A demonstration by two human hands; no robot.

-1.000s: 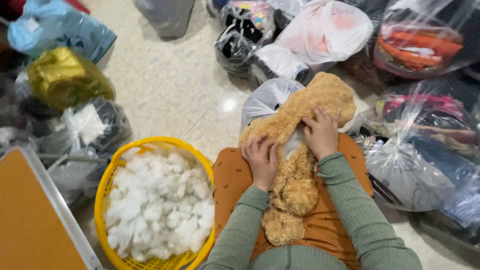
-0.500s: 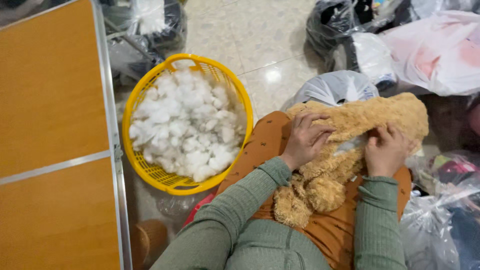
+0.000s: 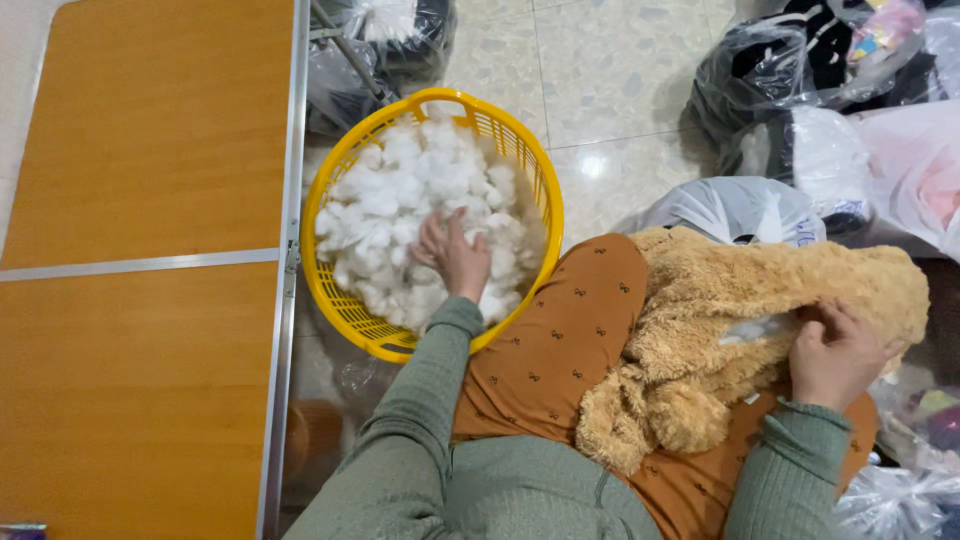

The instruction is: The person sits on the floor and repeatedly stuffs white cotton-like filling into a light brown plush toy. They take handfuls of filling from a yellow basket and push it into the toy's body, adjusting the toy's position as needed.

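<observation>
A tan plush toy skin (image 3: 720,330) lies across my lap on orange patterned trousers. My right hand (image 3: 838,352) grips its upper edge beside a pale opening in the fabric. My left hand (image 3: 452,252) reaches into a yellow plastic basket (image 3: 540,180) on the floor to my left, fingers curled into the white stuffing fluff (image 3: 400,200) that fills it. Both arms wear green ribbed sleeves.
A wooden folding table (image 3: 140,250) with a metal rim stands to the left of the basket. Clear and black plastic bags (image 3: 800,60) of goods crowd the tiled floor at the top and right. A white bag (image 3: 730,205) lies just behind the plush.
My left hand left the plush toy and moved left into the basket of stuffing. The view swung left, bringing the table and basket more into sight.
</observation>
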